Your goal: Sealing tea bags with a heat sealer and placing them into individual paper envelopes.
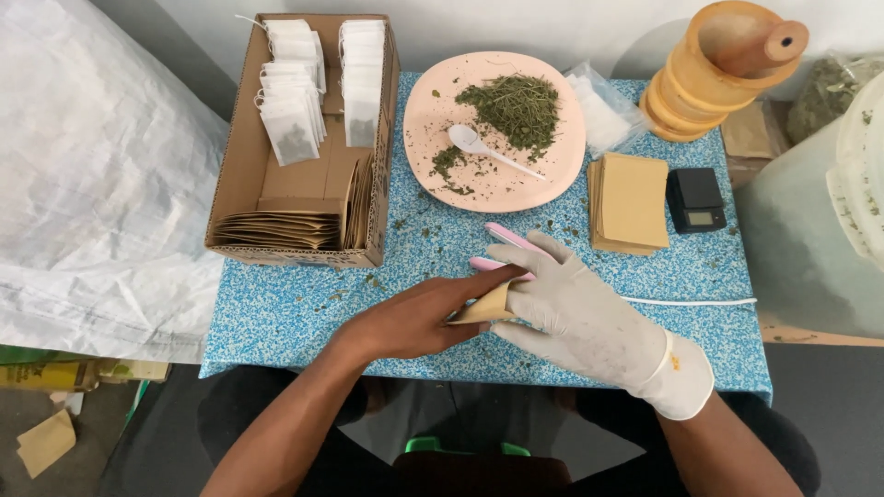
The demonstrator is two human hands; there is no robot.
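Head view of a packing station on a blue speckled table. The bare left hand and the gloved right hand meet over the near half of the table, sharing one small brown paper envelope. The left fingers lie nearly straight and pinch the envelope's upper face against the thumb; the right fingers are spread, with the thumb side pressed to the envelope's other edge, so both hands have hold of it. Just under and beyond the right fingertips lies a pink sealing tool, touching the table.

Beyond the fingers stands a pink plate bearing a heap of dried green herb and a white spoon. To the far left of the left fingers is a cardboard box of filled tea bags and flat envelopes; to the right of the right fingers, a stack of brown envelopes and a small black scale.

Judged step: an envelope is being opened or closed. The next move likely calls for a steady pinch at its mouth.
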